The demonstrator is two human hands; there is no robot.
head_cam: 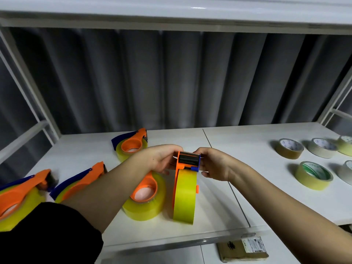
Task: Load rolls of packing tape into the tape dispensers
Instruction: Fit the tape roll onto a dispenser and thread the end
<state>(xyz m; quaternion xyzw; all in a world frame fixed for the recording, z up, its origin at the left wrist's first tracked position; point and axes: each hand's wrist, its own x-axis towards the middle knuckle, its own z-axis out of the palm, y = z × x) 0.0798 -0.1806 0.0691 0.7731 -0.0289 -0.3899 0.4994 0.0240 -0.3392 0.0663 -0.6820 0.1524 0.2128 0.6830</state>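
On the far left of our grip, four loaded dispensers [22, 195] lie flat on the white counter [238, 149], set aside there, we judge, because their rolls are already seated. Our left hand [160, 159] reaches in from the left with the forearm low over the nearest of them, wrist bent inward, fingers clenched on the left side of the orange dispenser [187, 161] at its head. That dispenser stands on edge between both hands, its yellow tape roll [184, 197] hanging just below the grip and resting on the counter, which likely frees us to work the tape end at the cutter. Our right hand [213, 164] mirrors the left, pinching the blue-trimmed right side of the head; whether it holds tape too, we cannot tell. Well to the right of the grip, spare tape rolls [312, 175] lie flat in two rows, waiting.
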